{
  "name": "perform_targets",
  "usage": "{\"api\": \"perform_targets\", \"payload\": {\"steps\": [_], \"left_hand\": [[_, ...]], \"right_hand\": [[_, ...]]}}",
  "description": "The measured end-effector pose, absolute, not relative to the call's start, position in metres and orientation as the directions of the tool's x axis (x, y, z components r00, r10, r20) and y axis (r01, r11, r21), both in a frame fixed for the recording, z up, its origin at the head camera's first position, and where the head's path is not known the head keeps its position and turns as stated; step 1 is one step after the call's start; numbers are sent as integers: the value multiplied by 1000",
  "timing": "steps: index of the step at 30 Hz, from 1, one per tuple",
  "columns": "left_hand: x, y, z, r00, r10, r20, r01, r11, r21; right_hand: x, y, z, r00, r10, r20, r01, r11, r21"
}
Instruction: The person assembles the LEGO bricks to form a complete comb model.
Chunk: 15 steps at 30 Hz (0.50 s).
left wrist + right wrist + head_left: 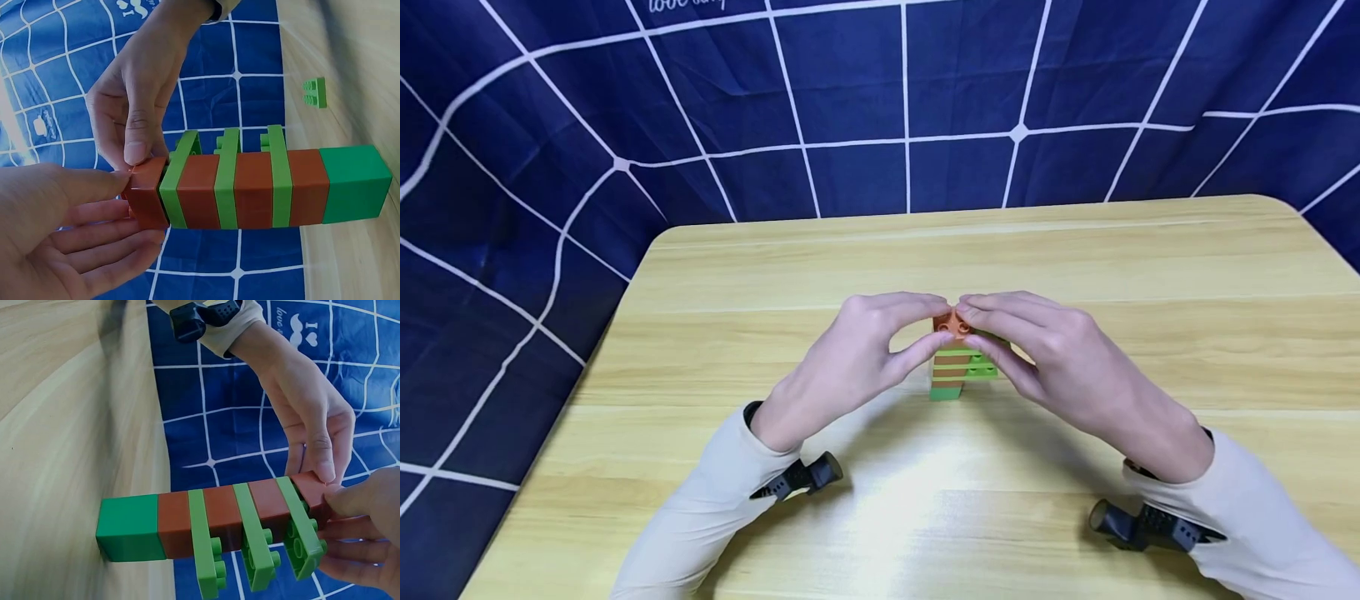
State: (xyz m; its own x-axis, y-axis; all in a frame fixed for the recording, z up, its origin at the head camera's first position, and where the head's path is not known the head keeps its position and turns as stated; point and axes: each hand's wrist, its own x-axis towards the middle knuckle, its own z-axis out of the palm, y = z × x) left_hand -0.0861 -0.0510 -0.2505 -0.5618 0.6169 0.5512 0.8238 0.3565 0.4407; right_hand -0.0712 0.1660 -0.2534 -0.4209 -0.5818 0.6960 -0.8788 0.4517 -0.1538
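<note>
A tower of toy building bricks stands upright on the table, its green base brick (pixel 353 184) at the bottom. Above it, reddish-brown bricks (pixel 222 512) alternate with lime-green plates (pixel 256 556) whose studded ends jut out to one side. My left hand (pixel 857 354) pinches the top reddish-brown brick (pixel 953 325) from the left, thumb on the near side. From the right, my right hand (pixel 1060 358) grips the same brick with thumb and fingertips. A thin dark gap shows between this brick and the plate below it in the left wrist view.
A loose lime-green brick (pixel 315 92) lies on the wooden table (pixel 760 275), on the right-hand side of the tower. Behind the table hangs a dark blue cloth (pixel 850 92) with white grid lines. Each wrist wears a black camera (pixel 805 475).
</note>
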Motion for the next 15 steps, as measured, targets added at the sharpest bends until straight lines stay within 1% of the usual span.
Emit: {"api": "perform_targets", "payload": {"steps": [5,7,11,15], "left_hand": [[-86,-53,-252,-456,644,614,886,391,249],[-85,-54,-252,-419,659,625,900,393,189],[-85,-57,-252,-371,707,602,910,405,84],[-84,-59,-250,-348,755,555,914,405,22]], "right_hand": [[-71,165,-253,-418,-583,697,-879,454,-148],[-71,165,-253,-416,-583,698,-879,454,-145],[-71,166,-253,-414,-585,697,-878,458,-137],[-71,166,-254,-411,-585,699,-876,465,-126]]}}
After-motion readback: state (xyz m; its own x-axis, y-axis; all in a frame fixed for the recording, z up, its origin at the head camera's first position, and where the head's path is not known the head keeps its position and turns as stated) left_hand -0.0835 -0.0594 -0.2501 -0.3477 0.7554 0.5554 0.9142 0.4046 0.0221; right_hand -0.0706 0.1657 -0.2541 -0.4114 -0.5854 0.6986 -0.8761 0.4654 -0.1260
